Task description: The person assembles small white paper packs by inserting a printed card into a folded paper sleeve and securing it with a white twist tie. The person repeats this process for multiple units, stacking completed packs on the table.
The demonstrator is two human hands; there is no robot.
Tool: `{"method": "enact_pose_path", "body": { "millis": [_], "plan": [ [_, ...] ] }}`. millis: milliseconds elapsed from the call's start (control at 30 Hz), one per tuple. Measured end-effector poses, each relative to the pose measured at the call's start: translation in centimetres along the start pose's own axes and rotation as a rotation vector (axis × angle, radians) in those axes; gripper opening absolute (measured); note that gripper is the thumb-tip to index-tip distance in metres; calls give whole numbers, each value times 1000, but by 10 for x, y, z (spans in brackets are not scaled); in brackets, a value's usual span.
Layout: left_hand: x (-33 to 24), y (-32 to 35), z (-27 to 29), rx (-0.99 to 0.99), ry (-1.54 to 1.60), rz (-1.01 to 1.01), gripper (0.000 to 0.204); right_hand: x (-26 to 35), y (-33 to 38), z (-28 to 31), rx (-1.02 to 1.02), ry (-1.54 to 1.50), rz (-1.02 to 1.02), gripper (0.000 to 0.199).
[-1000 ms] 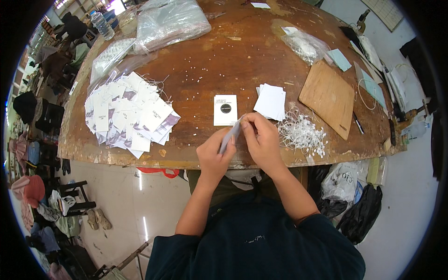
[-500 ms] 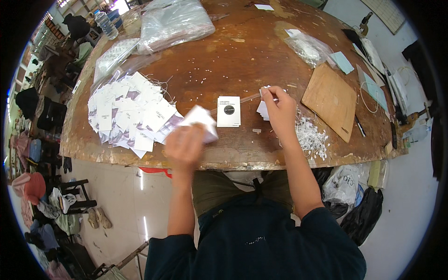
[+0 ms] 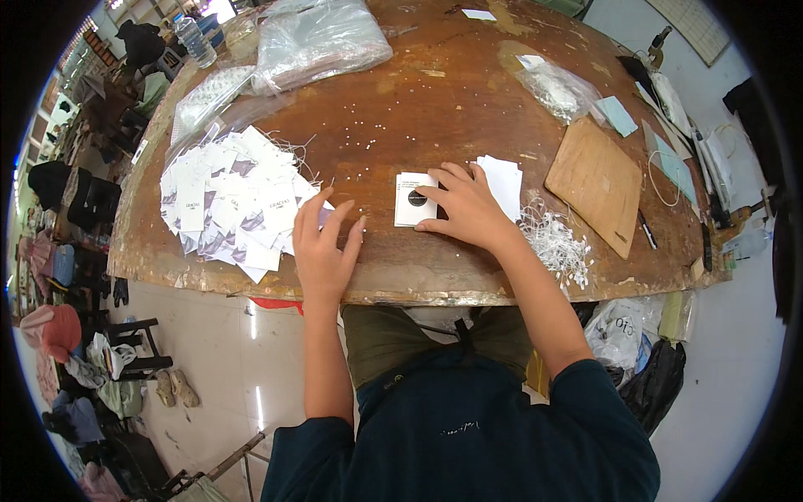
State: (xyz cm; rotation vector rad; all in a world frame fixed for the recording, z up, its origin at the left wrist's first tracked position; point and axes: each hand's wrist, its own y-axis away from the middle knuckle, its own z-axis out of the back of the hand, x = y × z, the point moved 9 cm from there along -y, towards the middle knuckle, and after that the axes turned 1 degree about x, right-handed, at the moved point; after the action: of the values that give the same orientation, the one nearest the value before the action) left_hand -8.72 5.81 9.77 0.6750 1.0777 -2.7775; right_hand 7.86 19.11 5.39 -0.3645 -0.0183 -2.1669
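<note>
Starting on the left of your worn brown wooden table (image 3: 418, 272), there's a clear plastic water bottle (image 3: 195, 43) on the far side, and nearer you a big messy heap of white paper tags (image 3: 226, 197) with strings poking out. A bulky clear plastic bag (image 3: 322, 50) lies beyond the heap. Your left hand (image 3: 323, 255) is by the heap's right edge, fingers spread wide, nothing visible in them; can't tell if the fingertips touch the tags.

Next, around the middle, is a neat stack of small white rectangular cards with a black circle (image 3: 405, 213). Your right hand (image 3: 473, 213) reaches over its right side, thumb and index well apart on the cards, no pinch I can see. Just right of that sits a stack of blank white cards (image 3: 503, 186), with a tangle of thin white strings (image 3: 554, 243) on its near side, then a tan flat wooden board (image 3: 595, 186) and a slim black pen (image 3: 647, 230).
</note>
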Motion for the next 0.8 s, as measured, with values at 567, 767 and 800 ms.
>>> {"method": "enact_pose_path", "body": {
  "millis": [567,767,800],
  "plan": [
    [-24,40,-100,330,1336,727,31,-60,71,51,-104,57,-314,85],
    [-26,38,-100,339,1323,731,29,-81,73,41,-12,15,-355,72],
    [-26,39,-100,340,1330,742,29,-79,72,44,-54,-2,-326,69]
  ]
}}
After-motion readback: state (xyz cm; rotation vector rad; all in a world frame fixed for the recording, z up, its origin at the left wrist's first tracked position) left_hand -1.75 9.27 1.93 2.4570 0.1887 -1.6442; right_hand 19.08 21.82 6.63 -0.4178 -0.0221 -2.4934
